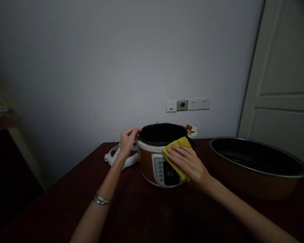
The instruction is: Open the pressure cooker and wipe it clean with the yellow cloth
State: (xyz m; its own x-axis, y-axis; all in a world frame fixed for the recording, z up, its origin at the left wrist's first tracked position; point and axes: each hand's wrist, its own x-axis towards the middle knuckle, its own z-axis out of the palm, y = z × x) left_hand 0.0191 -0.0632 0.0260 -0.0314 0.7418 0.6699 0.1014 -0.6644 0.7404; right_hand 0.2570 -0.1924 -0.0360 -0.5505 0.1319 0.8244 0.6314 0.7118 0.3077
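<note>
An orange and white electric cooker (147, 162) with a black inner pot (162, 133) stands open on a dark red table (147, 216). My left hand (128, 140) grips the cooker's rim on its left side, fingers curled over the edge. My right hand (188, 163) lies flat with fingers stretched out, pressing a yellow cloth (176, 145) against the cooker's front right, just above the control panel (167, 172).
A white lid ring (116, 158) lies left of the cooker. A large metal basin (258, 165) sits on the table at the right. Wall sockets (187, 104) are above the cooker, and a white door (283, 84) stands at the far right.
</note>
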